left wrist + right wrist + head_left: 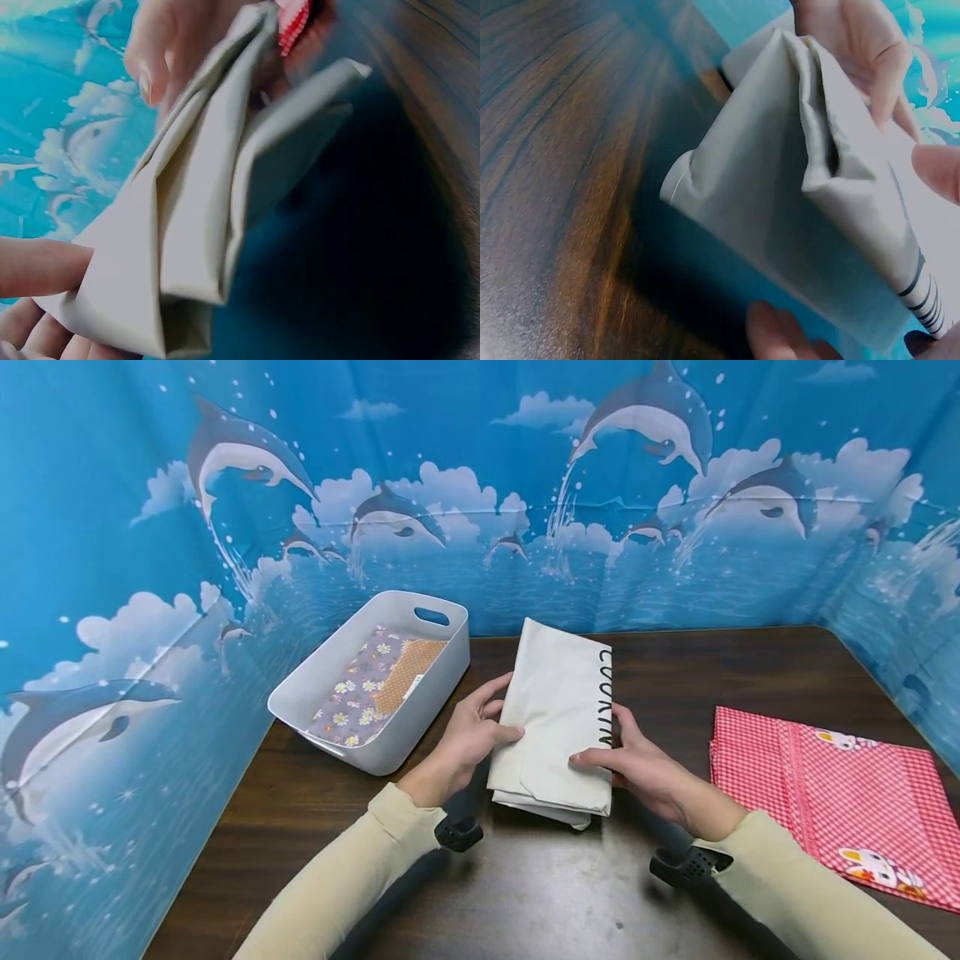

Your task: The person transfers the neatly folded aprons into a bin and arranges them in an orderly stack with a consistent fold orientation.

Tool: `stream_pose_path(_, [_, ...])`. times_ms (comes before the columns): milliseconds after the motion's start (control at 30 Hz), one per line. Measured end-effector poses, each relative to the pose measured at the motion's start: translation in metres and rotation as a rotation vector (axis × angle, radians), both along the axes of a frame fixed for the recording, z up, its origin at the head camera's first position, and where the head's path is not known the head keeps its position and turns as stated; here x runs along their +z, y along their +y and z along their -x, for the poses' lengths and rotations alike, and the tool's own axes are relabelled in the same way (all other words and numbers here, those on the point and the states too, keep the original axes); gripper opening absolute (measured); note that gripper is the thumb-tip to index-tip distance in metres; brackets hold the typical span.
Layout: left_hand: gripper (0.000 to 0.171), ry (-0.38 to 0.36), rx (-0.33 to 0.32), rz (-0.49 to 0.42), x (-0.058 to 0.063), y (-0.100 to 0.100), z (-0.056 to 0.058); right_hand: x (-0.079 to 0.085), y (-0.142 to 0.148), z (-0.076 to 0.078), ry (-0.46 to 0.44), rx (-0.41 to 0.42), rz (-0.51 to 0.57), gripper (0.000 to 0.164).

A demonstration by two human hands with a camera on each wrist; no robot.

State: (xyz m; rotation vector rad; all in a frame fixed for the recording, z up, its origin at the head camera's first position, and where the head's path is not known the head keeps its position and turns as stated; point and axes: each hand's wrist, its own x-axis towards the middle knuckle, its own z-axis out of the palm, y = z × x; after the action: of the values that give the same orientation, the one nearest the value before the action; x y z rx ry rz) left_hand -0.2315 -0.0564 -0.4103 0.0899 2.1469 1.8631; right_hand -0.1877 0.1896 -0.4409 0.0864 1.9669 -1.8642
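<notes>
Flanking white cloth [555, 718]: basket [423, 714], gingham [832, 802]

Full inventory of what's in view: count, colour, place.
Folded fabric with black lettering: 1, cream, between both hands
Rectangular open plastic bin: 1, pale grey, left on table
Daisy-print fabric with dotted tan part: count unclear, grey-purple, inside bin
Folded checked fabric with cartoon prints: 1, red-white, right on table
Wood-grain table: 1, dark brown, under bin
Dolphin-print backdrop: panel count unclear, blue, around table
Wrist devices: 2, black, one per wrist
Sleeves: 2, pale yellow, forearms
Left hand, right hand: 1 each, bare, gripping cream fabric
</notes>
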Motion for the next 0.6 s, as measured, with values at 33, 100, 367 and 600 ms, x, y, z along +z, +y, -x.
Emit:
stream_pose_path(33, [0.084, 0.002, -0.002, -0.004, 0.003, 0.0, -0.001, 0.0, -0.001, 0.001, -0.005, 0.002, 0.021, 0.117])
stream_pose_path(100, [0.083, 0.001, -0.008, -0.013, 0.009, -0.001, -0.002, 0.0, -0.003, 0.002, -0.008, 0.006, 0.065, 0.114])
stream_pose_path(367, [0.083, -0.013, 0.01, -0.049, 0.022, -0.011, -0.001, 0.006, -0.007, 0.004, 0.023, -0.01, 0.194, 0.099])
stream_pose_path(600, [0.086, 0.064, 0.049, 0.075, 0.025, -0.023, 0.0, 0.014, -0.011, 0.01, 0.168, -0.034, 0.086, 0.095])
